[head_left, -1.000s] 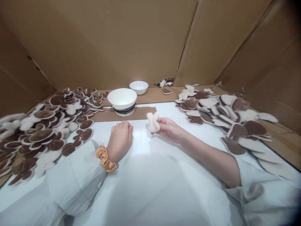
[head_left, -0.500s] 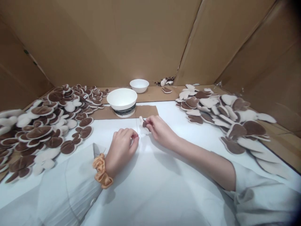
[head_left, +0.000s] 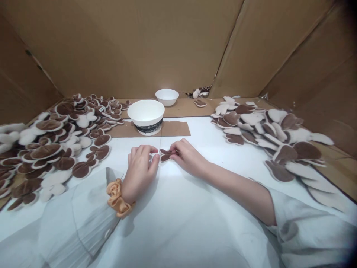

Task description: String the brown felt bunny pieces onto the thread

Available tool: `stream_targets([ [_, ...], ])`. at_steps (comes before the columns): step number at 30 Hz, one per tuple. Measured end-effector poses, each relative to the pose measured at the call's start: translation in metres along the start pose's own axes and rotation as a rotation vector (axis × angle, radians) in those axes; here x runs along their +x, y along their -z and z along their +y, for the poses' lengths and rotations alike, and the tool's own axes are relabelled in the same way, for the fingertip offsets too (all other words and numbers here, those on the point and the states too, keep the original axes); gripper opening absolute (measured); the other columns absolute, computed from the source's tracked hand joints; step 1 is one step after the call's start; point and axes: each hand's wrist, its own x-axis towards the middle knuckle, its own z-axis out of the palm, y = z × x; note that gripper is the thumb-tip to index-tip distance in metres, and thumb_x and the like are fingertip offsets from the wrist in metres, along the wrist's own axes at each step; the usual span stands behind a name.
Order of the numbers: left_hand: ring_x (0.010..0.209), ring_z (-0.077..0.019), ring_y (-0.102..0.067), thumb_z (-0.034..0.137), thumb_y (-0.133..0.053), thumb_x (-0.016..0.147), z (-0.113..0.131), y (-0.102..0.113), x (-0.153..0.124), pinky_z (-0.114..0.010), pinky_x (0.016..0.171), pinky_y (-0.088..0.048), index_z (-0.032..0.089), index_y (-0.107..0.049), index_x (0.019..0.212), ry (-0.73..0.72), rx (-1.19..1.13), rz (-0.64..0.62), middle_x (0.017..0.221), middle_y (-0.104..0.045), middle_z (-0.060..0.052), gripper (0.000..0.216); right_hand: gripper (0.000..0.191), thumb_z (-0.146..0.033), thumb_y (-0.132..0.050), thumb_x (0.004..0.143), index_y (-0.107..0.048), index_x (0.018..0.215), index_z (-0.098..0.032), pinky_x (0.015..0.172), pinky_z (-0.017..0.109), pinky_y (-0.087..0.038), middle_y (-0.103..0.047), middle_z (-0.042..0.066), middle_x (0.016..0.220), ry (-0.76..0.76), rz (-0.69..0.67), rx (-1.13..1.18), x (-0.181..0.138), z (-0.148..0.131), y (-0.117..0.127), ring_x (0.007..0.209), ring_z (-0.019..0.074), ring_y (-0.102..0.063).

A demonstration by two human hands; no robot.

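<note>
Between the thumb and fingers of my right hand (head_left: 187, 156) is a small plush piece (head_left: 166, 155), brown with a pale edge and two ear-like lobes pointing left. Its other end is hidden by my fingers. Just left of those lobes, my left hand (head_left: 141, 163) has its thumb and index finger apart, with nothing visible between them. An orange scrunchie (head_left: 119, 198) circles my left wrist. Both hands are over the white tabletop (head_left: 178, 216), in front of a white bowl (head_left: 146, 111) with dark winding around its lower part.
Many bunny-shaped brown and cream plush pieces (head_left: 80, 169) are heaped at left. Another pile of plush pieces (head_left: 279, 152) spreads across the right. Behind the first bowl stands a smaller white bowl (head_left: 166, 97). Cardboard walls (head_left: 139, 44) enclose the back and sides.
The plush piece in my right hand has turned so its brown face and two lobes show. My left thumb and index finger have spread apart, and the view has shifted slightly.
</note>
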Motion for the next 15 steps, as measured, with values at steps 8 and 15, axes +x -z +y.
stream_targets([
  [8, 0.09, -0.0211, -0.043, 0.03, -0.045, 0.082, 0.001, -0.005, 0.004, -0.036, 0.083, -0.031, 0.027, -0.047, 0.112, -0.026, -0.015, -0.045, 0.09, -0.059, -0.001, 0.03, 0.005, -0.014, -0.052, 0.079, -0.048, 0.079, -0.018, 0.073, 0.028, -0.037, -0.054, 0.003, 0.081, -0.002, -0.002, 0.009, -0.001, -0.002, 0.003, 0.083, 0.0171, -0.042],
  [15, 0.091, -0.0217, -0.044, 0.025, -0.045, 0.081, 0.004, -0.007, 0.01, -0.037, 0.083, -0.031, 0.027, -0.053, 0.106, 0.018, -0.116, -0.11, 0.085, -0.062, 0.001, 0.027, 0.009, -0.016, -0.05, 0.081, -0.058, 0.086, -0.018, 0.08, 0.03, -0.038, -0.055, 0.005, 0.085, -0.008, -0.039, -0.008, -0.001, -0.001, 0.003, 0.087, 0.0178, -0.042],
])
